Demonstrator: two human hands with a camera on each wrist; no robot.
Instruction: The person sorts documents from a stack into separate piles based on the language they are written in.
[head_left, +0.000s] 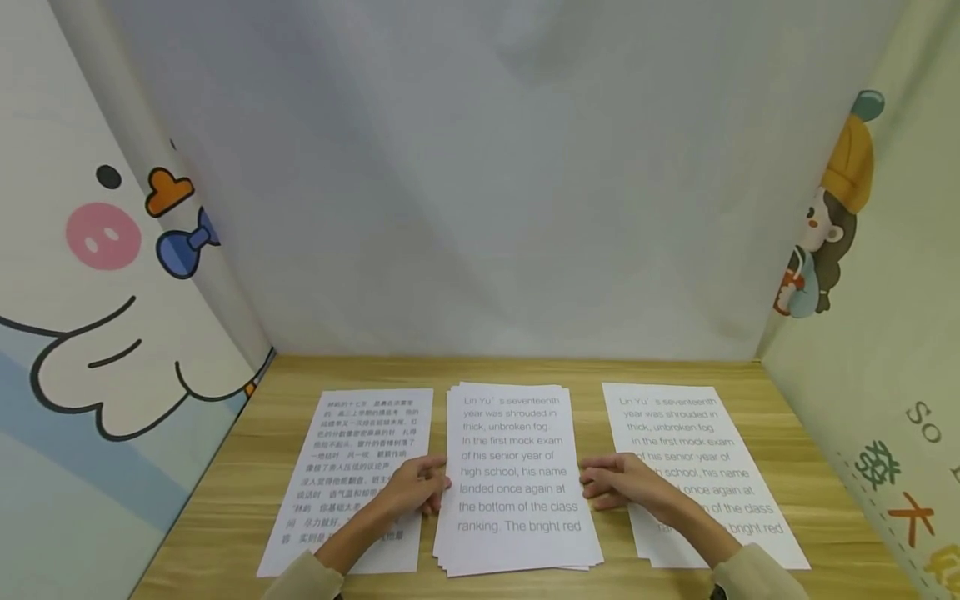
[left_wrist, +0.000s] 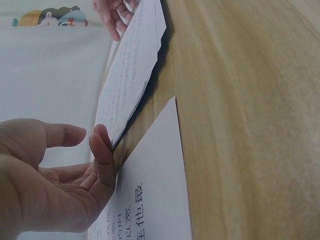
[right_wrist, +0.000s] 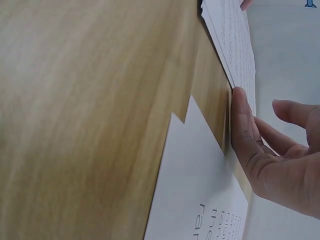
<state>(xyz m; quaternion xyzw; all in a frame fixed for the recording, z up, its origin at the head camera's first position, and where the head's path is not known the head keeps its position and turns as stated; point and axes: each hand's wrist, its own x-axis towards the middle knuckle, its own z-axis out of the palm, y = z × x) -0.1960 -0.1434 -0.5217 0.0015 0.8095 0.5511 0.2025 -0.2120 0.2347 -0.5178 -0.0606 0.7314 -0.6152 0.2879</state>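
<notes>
- From the head feed, I see the paper stack in the middle of the bench, between my two hands. The left hand has its fingers at the stack's left edge; the right hand has its own at the right edge. Both sets are loosely bent, gripping nothing.
- Here the stack is white, flat and rectangular, slightly uneven at the edges, with large English print facing me. A Chinese-printed sheet lies partly under the left arm, and English-printed sheets lie partly under the right. The bench shows a yellowish wood grain; the backdrop is pale and faintly creased.
- On the left wrist feed, my thumb stands well apart from the bent fingers, whose tips meet the stack's near edge. The stack's corners are staggered, casting a dark shadow on the wood.
- On the right wrist feed, the fingers lie fairly straight along the stack's edge, a fingertip touching it, with the thumb spread wide. Below, the English-printed sheets show two offset pointed corners, thin and smooth.
</notes>
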